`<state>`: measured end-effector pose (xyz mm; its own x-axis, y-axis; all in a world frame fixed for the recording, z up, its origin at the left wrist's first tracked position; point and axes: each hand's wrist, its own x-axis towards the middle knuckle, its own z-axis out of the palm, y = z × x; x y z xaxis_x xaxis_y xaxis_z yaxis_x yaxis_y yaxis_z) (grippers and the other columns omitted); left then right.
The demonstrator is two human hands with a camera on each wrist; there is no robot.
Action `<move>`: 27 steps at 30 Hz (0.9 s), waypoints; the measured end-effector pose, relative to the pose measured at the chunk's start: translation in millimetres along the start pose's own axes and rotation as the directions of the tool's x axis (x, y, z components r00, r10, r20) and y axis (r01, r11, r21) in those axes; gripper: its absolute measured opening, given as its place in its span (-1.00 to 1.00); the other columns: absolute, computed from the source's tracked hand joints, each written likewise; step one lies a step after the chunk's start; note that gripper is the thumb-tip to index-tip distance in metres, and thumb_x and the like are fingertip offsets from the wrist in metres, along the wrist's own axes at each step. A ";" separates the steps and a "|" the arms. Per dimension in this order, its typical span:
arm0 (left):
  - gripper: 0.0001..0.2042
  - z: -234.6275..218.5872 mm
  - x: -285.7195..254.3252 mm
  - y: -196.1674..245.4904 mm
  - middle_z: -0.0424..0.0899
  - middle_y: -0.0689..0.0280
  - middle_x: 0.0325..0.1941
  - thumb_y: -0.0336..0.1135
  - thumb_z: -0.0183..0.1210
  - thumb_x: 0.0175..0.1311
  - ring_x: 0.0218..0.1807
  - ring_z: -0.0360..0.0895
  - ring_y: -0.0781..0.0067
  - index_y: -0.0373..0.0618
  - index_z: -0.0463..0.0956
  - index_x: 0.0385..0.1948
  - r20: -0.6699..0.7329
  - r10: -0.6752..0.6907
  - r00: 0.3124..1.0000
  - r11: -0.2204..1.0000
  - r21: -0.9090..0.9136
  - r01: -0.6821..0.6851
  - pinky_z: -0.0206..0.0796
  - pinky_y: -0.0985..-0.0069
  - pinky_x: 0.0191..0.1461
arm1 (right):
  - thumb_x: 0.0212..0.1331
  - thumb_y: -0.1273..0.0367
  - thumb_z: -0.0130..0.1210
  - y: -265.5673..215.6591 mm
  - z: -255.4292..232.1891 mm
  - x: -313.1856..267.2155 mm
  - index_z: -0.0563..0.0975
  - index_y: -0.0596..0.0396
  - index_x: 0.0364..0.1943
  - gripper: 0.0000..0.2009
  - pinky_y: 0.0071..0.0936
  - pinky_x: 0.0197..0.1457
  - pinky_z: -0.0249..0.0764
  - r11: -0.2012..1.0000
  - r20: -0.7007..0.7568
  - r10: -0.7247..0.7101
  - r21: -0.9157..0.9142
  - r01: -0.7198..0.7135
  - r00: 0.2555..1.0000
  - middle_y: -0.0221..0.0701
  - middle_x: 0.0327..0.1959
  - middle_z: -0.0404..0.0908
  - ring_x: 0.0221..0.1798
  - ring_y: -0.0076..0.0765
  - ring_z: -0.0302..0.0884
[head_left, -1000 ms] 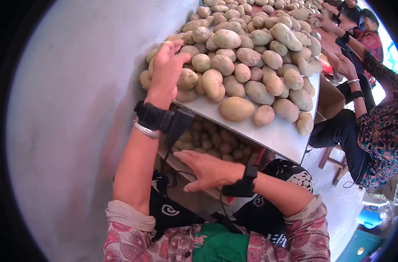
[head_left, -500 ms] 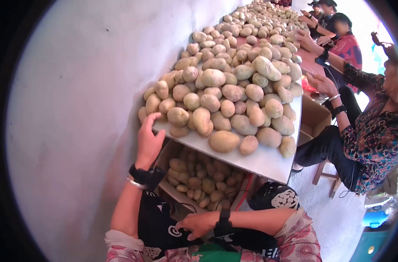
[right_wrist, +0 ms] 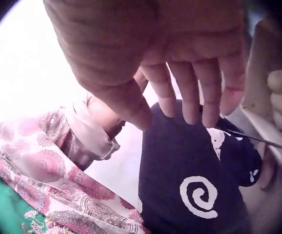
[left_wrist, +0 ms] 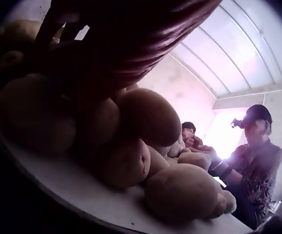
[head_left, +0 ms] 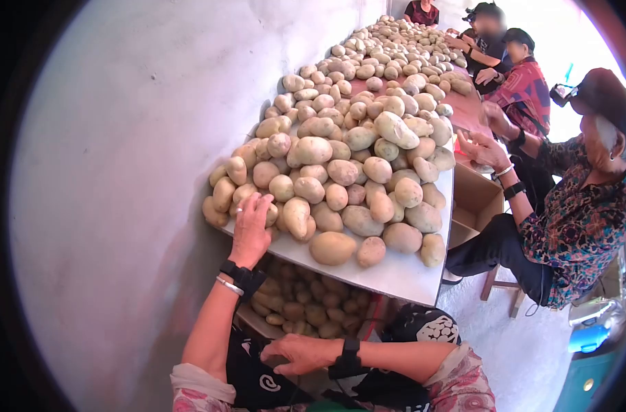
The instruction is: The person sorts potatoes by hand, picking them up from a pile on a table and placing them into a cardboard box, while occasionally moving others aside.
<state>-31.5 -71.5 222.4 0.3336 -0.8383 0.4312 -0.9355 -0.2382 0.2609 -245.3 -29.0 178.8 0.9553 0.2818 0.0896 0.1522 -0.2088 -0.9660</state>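
A large heap of potatoes (head_left: 342, 172) covers the white-topped table (head_left: 402, 280). At the heap's near left corner, my left hand (head_left: 250, 230) rests its fingers on potatoes close to the table edge. The left wrist view shows that hand dark above several potatoes (left_wrist: 148, 117), with some of its fingers in shadow. My right hand (head_left: 305, 353) hangs above my lap and holds nothing. Its fingers (right_wrist: 182, 90) are relaxed and slightly spread over the dark cloth with a white spiral (right_wrist: 199, 195).
Below the table edge stands a box of more potatoes (head_left: 313, 302). A pale wall (head_left: 121, 172) runs along the left. Another person in a patterned shirt (head_left: 567, 220) sits to the right beside a cardboard box (head_left: 479, 198). More people (head_left: 526, 89) sit farther along the table.
My left hand came back from over the heap to the near corner, then onto the potatoes there. My right hand drew back from the box toward my lap. The head view tilted up.
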 end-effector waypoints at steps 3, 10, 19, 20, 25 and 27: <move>-0.45 7.7 -1.8 -10.6 0.37 0.04 0.10 -0.64 0.14 -0.17 0.18 0.28 -0.05 -0.13 0.36 0.03 -0.046 0.031 0.998 0.999 -0.037 -0.033 0.16 0.22 0.28 | 0.00 0.37 0.14 -5.9 -17.7 -4.2 0.49 0.23 -0.09 -0.64 -0.28 -0.04 0.46 0.996 -0.031 -0.071 -0.055 0.069 0.997 -0.13 -0.21 0.57 -0.16 -0.08 0.55; -0.55 -48.8 -27.2 22.5 0.52 0.14 -0.15 -0.45 0.22 -0.09 -0.06 0.48 0.11 -0.17 0.39 -0.05 -0.277 -0.118 0.954 0.959 -0.282 0.037 0.30 0.30 0.09 | 0.28 0.30 -0.01 -57.6 -118.3 -29.5 0.53 0.12 -0.18 -0.80 -0.56 -0.16 0.45 0.921 -0.677 0.060 0.322 0.221 0.733 -0.43 -0.24 0.60 -0.25 -0.52 0.52; -0.62 -10.3 -107.2 -14.1 0.49 0.25 -0.32 -0.05 0.06 0.21 -0.42 0.50 0.48 -0.13 0.36 -0.10 0.714 -0.292 0.636 -0.093 -0.683 0.724 0.38 0.56 -0.41 | 0.35 0.16 -0.14 -37.8 -172.6 -71.2 0.48 0.05 -0.19 -0.72 -0.52 -0.10 0.43 0.622 -0.858 0.249 0.497 0.605 0.448 -0.37 -0.13 0.58 -0.18 -0.47 0.50; -0.62 -7.4 -100.9 -13.6 0.49 0.26 -0.33 -0.03 0.05 0.22 -0.41 0.51 0.48 -0.11 0.34 -0.08 0.707 -0.285 0.647 -0.022 -0.680 0.733 0.37 0.56 -0.44 | 0.35 0.16 -0.15 -36.3 -173.1 -70.9 0.48 0.04 -0.20 -0.72 -0.50 -0.08 0.42 0.636 -0.862 0.255 0.491 0.596 0.439 -0.36 -0.12 0.58 -0.18 -0.45 0.50; -0.58 -1.3 -109.9 -19.2 0.41 0.34 -0.22 0.00 0.05 0.25 -0.25 0.50 0.45 0.01 0.24 0.03 0.871 -0.328 0.366 -0.077 -0.411 0.908 0.47 0.31 -0.21 | 0.35 0.15 -0.15 -32.6 -173.1 -66.8 0.47 0.05 -0.18 -0.71 -0.49 -0.07 0.42 0.638 -0.850 0.269 0.509 0.578 0.453 -0.35 -0.11 0.57 -0.16 -0.46 0.49; -0.53 14.6 -120.0 -27.9 0.41 0.30 -0.14 0.01 0.05 0.25 -0.21 0.50 0.39 0.06 0.18 0.11 0.881 -0.322 0.347 -0.069 -0.387 0.919 0.44 0.29 -0.19 | 0.35 0.14 -0.16 -34.0 -172.5 -64.9 0.47 0.06 -0.18 -0.70 -0.49 -0.07 0.42 0.636 -0.846 0.245 0.509 0.580 0.474 -0.35 -0.11 0.57 -0.16 -0.46 0.49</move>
<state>-47.0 28.6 150.8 0.3143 -0.6462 -0.6955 0.4163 -0.5646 0.7127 -268.8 -201.7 247.6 0.7043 -0.7098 0.0108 0.5216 0.5071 -0.6862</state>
